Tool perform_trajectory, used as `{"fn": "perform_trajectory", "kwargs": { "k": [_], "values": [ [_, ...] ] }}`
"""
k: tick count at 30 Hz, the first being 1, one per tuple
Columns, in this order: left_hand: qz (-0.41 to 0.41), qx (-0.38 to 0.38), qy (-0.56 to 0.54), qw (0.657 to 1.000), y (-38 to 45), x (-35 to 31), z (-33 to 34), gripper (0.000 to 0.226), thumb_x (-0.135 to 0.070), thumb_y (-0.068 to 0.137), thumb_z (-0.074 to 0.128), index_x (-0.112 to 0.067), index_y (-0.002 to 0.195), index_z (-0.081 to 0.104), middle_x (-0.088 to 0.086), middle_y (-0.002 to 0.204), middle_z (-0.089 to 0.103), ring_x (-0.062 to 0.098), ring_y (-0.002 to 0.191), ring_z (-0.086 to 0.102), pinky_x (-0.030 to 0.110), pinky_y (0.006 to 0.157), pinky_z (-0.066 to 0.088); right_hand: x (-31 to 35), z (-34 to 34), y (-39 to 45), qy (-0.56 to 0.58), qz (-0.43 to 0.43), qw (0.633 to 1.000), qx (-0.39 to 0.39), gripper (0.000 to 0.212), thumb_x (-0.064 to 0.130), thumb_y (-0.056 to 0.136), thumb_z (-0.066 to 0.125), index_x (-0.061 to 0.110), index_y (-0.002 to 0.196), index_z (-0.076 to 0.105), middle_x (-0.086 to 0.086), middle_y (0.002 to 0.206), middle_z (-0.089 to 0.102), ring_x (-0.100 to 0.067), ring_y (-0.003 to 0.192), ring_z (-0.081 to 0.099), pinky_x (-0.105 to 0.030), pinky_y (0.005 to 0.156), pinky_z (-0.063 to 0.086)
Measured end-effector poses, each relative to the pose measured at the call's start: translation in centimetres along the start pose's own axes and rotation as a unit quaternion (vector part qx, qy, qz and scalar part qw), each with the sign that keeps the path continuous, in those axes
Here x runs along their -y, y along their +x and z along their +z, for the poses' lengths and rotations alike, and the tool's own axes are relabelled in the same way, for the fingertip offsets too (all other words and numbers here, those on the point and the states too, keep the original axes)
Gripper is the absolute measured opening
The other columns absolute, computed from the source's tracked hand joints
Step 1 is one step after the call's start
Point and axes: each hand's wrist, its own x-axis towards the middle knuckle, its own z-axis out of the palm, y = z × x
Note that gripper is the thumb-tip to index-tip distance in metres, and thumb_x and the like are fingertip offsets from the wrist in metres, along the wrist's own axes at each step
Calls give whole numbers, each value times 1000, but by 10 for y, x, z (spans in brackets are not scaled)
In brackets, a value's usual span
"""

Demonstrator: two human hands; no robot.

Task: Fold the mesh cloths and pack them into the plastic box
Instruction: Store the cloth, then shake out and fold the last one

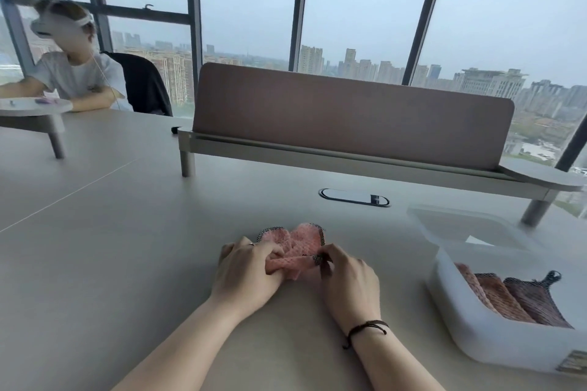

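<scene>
A pink mesh cloth with a dark trimmed edge lies crumpled on the table in front of me. My left hand grips its left side, with the fingers curled into the fabric. My right hand pinches the dark-trimmed right corner. To the right stands the translucent plastic box. Several folded mesh cloths in pink and brownish tones lie side by side in it, one with a dark hanging loop. The box lid lies flat just behind the box.
A raised shelf with a brown divider panel runs across the back of the table. A black cable port sits in the tabletop below it. Another person sits at the far left beside a small raised shelf.
</scene>
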Motion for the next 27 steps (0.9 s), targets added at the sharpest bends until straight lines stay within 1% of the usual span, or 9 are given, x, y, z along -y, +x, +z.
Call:
{"fn": "perform_trajectory", "kwargs": {
  "k": [4, 8, 11, 13, 16, 18, 21, 24, 27],
  "values": [
    [18, -6, -50, 999, -4, -1, -13, 18, -34, 70, 79, -36, 87, 73, -23, 66, 53, 8, 81, 60, 25, 79, 38, -16, -19, -3, 21, 74, 996, -39, 8, 24, 91, 57, 27, 94, 64, 3, 87, 71, -27, 84, 65, -33, 60, 39],
    [50, 40, -118, 991, -1, -9, -28, 13, -24, 75, 78, -32, 84, 73, -23, 68, 65, -4, 65, 60, 18, 63, 44, -32, -44, 4, 222, 117, 967, -43, 21, 10, 89, 62, 29, 80, 59, 3, 92, 63, -17, 81, 64, -28, 64, 42],
    [45, 42, -155, 986, 3, -20, -46, 8, -22, 80, 79, -28, 80, 73, -14, 69, 70, 0, 63, 60, 18, 60, 44, -36, -77, 13, 334, 165, 926, -55, 11, 10, 91, 59, 19, 86, 63, -5, 89, 70, -13, 65, 57, -24, 55, 40],
    [41, 29, -196, 979, 7, -28, -62, 5, -25, 83, 78, -24, 80, 74, -9, 71, 71, 2, 61, 56, 23, 62, 46, -39, -97, 17, 387, 180, 903, -48, 9, 11, 90, 59, 15, 84, 64, -5, 79, 69, -17, 65, 60, -33, 58, 51],
    [53, 1, -242, 969, 11, -44, -90, 6, -24, 84, 76, -23, 79, 73, -11, 71, 71, -1, 65, 57, 24, 65, 47, -43, -113, 17, 406, 178, 896, 18, 4, 20, 75, 65, 23, 77, 66, -5, 80, 72, -24, 77, 68, -49, 79, 56],
    [68, -4, -255, 965, 10, -60, -106, 8, -21, 85, 76, -25, 78, 73, -16, 70, 71, -3, 65, 59, 16, 65, 46, -38, -122, 9, 407, 145, 895, 112, 22, 18, 72, 73, 26, 91, 66, -5, 87, 73, -19, 76, 66, -40, 75, 52],
    [105, 7, -253, 962, 6, -87, -123, 5, -21, 84, 77, -26, 83, 76, -13, 79, 74, 2, 77, 67, 20, 73, 51, -17, -130, -6, 421, 93, 878, 210, 65, 33, 54, 87, 27, 113, 61, 2, 83, 72, -12, 76, 65, -31, 75, 49],
    [148, 23, -243, 958, -1, -112, -136, 9, -19, 82, 78, -27, 85, 77, -15, 82, 75, 2, 81, 69, 21, 76, 53, 3, -138, -13, 458, 59, 867, 189, 64, 20, 64, 87, 18, 122, 60, 1, 78, 69, -17, 76, 62, -35, 77, 51],
    [176, 19, -250, 952, -6, -126, -152, 12, -19, 81, 80, -31, 85, 78, -15, 83, 76, 2, 81, 70, 19, 76, 54, 10, -151, -16, 460, 31, 868, 186, 66, 18, 70, 86, 24, 129, 58, 0, 100, 65, -17, 89, 63, -35, 84, 52]
  ]
}}
